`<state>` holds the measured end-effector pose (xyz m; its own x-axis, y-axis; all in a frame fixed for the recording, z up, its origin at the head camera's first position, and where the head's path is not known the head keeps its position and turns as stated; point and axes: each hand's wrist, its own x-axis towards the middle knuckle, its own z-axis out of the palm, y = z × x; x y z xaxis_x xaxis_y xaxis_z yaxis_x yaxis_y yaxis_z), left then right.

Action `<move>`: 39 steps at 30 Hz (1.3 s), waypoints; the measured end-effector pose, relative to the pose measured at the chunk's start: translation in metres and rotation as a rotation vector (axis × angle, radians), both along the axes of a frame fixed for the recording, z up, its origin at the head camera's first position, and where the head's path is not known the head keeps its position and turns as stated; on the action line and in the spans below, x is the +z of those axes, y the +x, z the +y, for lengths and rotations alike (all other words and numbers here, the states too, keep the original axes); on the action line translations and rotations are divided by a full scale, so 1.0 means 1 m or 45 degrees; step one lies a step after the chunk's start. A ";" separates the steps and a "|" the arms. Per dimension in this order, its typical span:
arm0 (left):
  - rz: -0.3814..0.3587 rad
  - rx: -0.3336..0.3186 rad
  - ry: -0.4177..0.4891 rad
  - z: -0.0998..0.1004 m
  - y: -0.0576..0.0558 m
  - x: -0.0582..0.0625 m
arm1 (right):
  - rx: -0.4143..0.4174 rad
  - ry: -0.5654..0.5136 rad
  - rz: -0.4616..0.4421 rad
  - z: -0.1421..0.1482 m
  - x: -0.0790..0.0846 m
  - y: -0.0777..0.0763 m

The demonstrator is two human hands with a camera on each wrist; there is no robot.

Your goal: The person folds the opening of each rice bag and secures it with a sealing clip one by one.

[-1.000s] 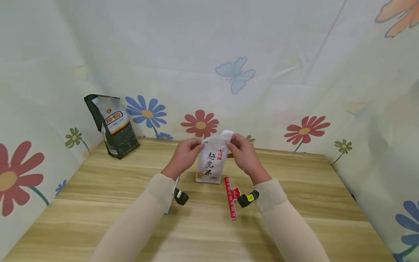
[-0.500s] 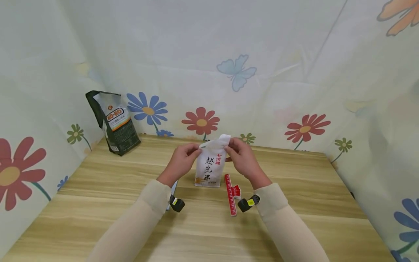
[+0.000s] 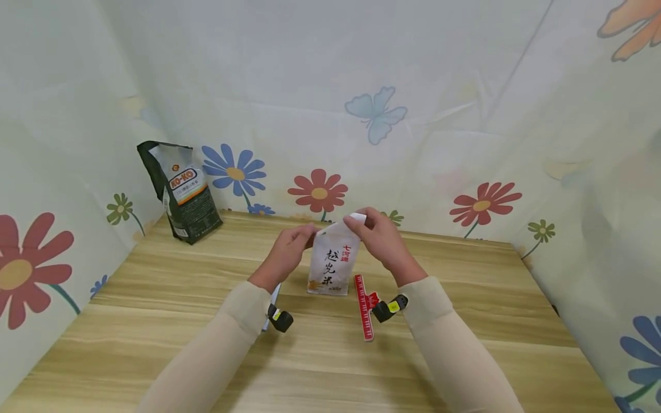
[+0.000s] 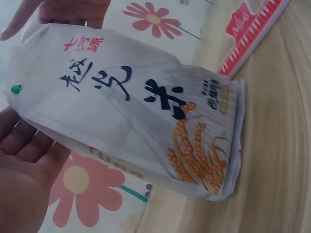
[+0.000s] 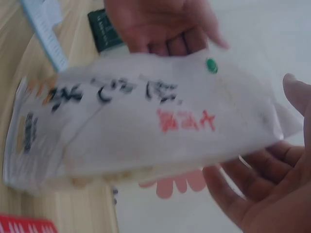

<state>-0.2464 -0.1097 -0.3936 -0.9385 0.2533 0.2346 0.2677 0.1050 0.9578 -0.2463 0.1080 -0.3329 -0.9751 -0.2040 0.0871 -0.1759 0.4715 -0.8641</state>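
Note:
A white rice bag (image 3: 333,264) with black and red lettering stands on the table, its top corner raised on the right. My left hand (image 3: 289,249) holds the bag's upper left edge, fingers behind it in the left wrist view. At the upper right corner is my right hand (image 3: 382,238), thumb over the front of the top flap and fingers at the back. Just right of the bag's base lies a red clip (image 3: 364,310) with a piano-key pattern. A light blue clip (image 5: 46,34) lies on the other side, partly hidden by my left wrist in the head view.
A dark green KO-KO bag (image 3: 188,201) stands at the back left corner of the wooden table (image 3: 330,367). Flower-printed cloth (image 3: 289,132) hangs behind and along both sides.
The bag came down and tilted slightly, then stayed in place. My right thumb has moved up and left over the top flap. My left fingers have shifted along the left edge.

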 end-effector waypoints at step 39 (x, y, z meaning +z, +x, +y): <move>0.475 0.121 -0.526 0.006 0.009 0.006 | 0.069 0.001 0.068 -0.011 0.001 0.003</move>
<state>-0.2371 -0.1040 -0.3879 -0.8342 0.3130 0.4540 0.5513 0.4910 0.6745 -0.2436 0.0970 -0.3318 -0.9565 -0.2566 0.1390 -0.2474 0.4605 -0.8525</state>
